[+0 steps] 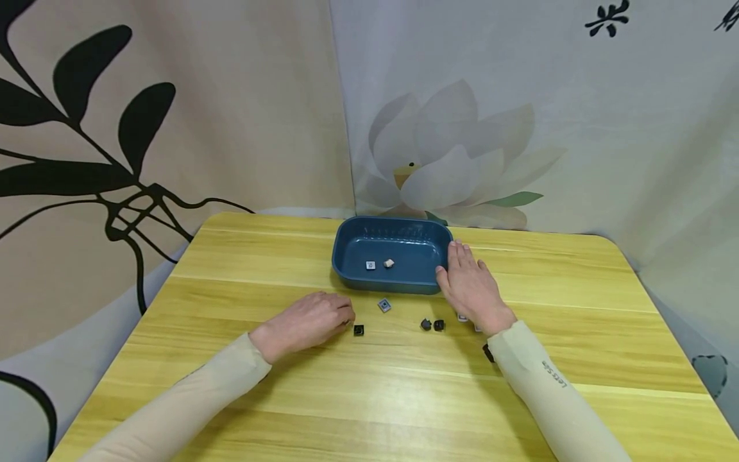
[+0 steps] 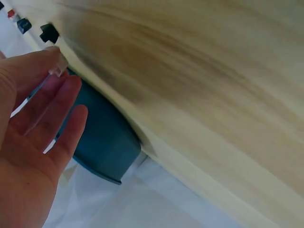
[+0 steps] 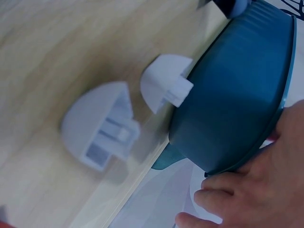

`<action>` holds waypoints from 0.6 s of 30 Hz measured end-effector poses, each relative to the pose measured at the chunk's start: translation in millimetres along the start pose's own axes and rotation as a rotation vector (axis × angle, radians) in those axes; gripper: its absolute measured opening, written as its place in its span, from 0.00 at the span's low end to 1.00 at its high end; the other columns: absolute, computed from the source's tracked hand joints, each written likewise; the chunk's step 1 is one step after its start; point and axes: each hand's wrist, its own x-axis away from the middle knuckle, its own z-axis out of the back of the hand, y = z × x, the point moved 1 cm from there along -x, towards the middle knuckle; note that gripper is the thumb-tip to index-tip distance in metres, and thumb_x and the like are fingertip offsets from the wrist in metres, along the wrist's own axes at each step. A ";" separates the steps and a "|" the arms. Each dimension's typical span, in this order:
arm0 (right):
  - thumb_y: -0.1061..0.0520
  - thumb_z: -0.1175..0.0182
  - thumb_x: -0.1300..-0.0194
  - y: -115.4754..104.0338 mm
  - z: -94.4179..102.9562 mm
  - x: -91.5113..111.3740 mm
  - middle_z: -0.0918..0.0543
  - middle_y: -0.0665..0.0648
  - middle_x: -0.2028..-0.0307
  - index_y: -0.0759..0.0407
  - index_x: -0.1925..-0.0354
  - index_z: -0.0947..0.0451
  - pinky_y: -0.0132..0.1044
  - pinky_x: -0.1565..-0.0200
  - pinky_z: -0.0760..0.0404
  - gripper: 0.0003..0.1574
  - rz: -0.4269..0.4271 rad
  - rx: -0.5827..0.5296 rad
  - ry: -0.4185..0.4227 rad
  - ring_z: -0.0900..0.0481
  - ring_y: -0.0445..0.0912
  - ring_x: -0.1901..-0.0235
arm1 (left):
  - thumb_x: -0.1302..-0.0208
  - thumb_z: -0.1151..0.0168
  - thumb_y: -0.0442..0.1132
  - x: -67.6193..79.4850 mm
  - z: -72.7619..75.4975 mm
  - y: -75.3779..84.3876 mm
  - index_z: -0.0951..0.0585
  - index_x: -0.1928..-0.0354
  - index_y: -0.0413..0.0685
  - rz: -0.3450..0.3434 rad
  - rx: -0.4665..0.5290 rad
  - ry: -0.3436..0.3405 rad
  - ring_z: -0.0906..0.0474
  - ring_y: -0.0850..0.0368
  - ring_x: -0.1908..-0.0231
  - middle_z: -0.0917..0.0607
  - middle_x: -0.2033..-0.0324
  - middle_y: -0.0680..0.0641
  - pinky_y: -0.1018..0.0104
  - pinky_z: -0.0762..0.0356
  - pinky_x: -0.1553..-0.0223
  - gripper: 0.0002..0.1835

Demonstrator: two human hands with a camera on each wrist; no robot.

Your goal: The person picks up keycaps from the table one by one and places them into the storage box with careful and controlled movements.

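One small pale piece (image 2: 60,66), pinched between thumb and index of my left hand (image 1: 312,321); other fingers parted, nothing seen in them. Light pinch near the tips is best, I'd say: it's tiny and could spin out if squeezed off-centre. Lift before going sideways, since a black piece (image 1: 358,330) sits just right of those fingertips. Ahead and right of them lies a pale-rimmed piece (image 1: 384,305), then the blue dish (image 1: 398,285) with two light pieces (image 1: 371,265) inside. Its rim is the edge to clear on any move that way.

My right hand (image 1: 470,285) lies along the dish's right end, fingers extended, no grip that I can see. Gentle pressure should do; a shove could slide the dish, and the worktop (image 1: 358,410) ends close behind it. Below that palm: two white pieces (image 3: 97,126); left of it, two dark pieces (image 1: 426,325). Roomiest side: nearer my body, between the forearms.
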 end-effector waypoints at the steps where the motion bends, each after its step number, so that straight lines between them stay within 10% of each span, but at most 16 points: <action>1: 0.42 0.67 0.16 -0.2 0.2 0.1 0.56 0.71 0.20 0.74 0.20 0.60 0.65 0.26 0.47 0.45 0.000 0.001 0.000 0.56 0.64 0.20 | 0.33 0.30 0.33 -0.8 1.2 -0.2 0.12 0.60 0.48 0.000 0.002 0.018 0.17 0.60 0.64 0.15 0.64 0.53 0.64 0.17 0.58 0.03; 18: 0.44 0.67 0.16 -1.6 -0.5 1.1 0.54 0.72 0.20 0.75 0.21 0.59 0.65 0.27 0.47 0.44 0.009 0.009 0.011 0.54 0.65 0.21 | 0.37 0.26 0.32 -18.4 29.9 -7.7 0.12 0.55 0.43 0.101 0.056 0.161 0.20 0.57 0.60 0.16 0.58 0.49 0.66 0.17 0.54 0.09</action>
